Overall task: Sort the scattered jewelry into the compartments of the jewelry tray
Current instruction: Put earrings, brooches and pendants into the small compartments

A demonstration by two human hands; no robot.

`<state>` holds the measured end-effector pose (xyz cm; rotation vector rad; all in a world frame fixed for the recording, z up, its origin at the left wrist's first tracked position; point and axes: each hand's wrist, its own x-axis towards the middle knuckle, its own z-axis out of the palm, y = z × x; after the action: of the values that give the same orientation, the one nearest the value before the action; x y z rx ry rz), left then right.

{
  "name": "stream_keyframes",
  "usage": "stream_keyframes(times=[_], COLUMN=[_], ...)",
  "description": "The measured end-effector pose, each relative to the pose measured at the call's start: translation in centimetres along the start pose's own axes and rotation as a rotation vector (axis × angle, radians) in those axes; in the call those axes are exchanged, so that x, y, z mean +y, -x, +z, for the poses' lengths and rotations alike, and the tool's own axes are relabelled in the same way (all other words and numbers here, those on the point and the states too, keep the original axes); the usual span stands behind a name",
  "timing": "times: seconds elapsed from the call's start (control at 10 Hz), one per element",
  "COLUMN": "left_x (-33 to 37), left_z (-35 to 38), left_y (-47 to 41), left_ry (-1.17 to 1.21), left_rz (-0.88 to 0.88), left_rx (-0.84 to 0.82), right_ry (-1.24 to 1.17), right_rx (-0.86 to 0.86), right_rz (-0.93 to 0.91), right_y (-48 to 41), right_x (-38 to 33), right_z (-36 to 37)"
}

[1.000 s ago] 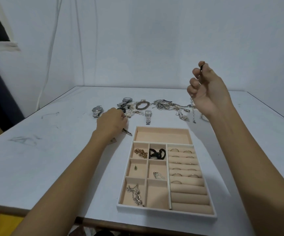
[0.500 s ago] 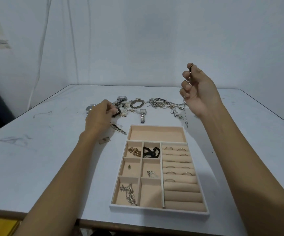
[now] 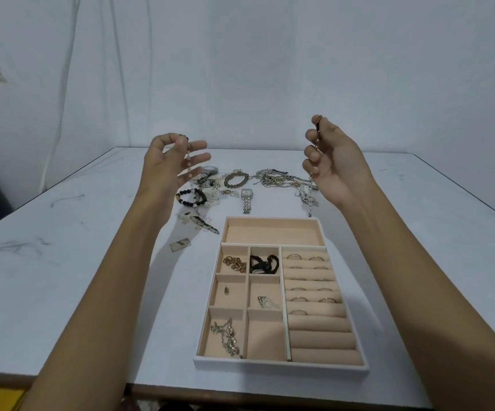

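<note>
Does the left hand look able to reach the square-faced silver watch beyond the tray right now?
Probably reachable, but not graspable yet: nothing covers the watch and the path down is open, yet the left hand pinches a small beaded chain. The right hand grips a dark strand too.

Plain white wall (image 3: 270, 69), scuffed white table (image 3: 62, 262), hanging cable (image 3: 68, 69)

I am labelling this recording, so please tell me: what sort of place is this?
Probably a plain room at home or a simple recording setup, not a shop: a white table before a blank white wall, with a beige jewelry tray and loose jewelry on it.
</note>
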<state>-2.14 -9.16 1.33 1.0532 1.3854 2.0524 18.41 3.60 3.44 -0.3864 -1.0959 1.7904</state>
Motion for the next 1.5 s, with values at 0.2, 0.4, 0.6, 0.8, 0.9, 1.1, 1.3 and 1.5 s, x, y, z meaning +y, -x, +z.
stream_keyframes(times=[0.2,0.4,0.6,0.8,0.9,1.1,1.3,1.5], left_x=[1.2,2.2,3.0,3.3,3.0,2.6,2.8,2.8], left_z=[0.1,0.3,1.0,1.4,1.1,0.9,0.6,0.4], left_y=[0.4,0.8,2.0,3.7,4.1,4.2,4.5,5.3], left_ry=[0.174,0.268,0.201,0.254,0.227,0.258,0.353,0.209], left_rz=[-0.032,-0.088,-0.084,-0.080,-0.074,-0.119,-0.094,-0.130], left_rx=[-0.046,-0.206,-0.455,-0.642,-0.724,-0.856,-1.004,-1.059], right_ry=[0.001,-0.023,0.010,0.044,0.060,0.079,0.084,0.083], right_rx=[-0.011,-0.064,-0.161,-0.215,-0.235,-0.246,-0.251,-0.262], right_rz=[0.002,0.012,0.015,0.042,0.061,0.076,0.087,0.092], right_y=[0.2,0.6,1.8,2.5,2.8,3.3,3.7,3.9], right_x=[-0.1,-0.8,-1.4,-1.3,-1.0,-0.5,-0.6,-0.5], right_z=[0.2,0.8,2.3,3.2,3.5,3.9,4.2,4.4])
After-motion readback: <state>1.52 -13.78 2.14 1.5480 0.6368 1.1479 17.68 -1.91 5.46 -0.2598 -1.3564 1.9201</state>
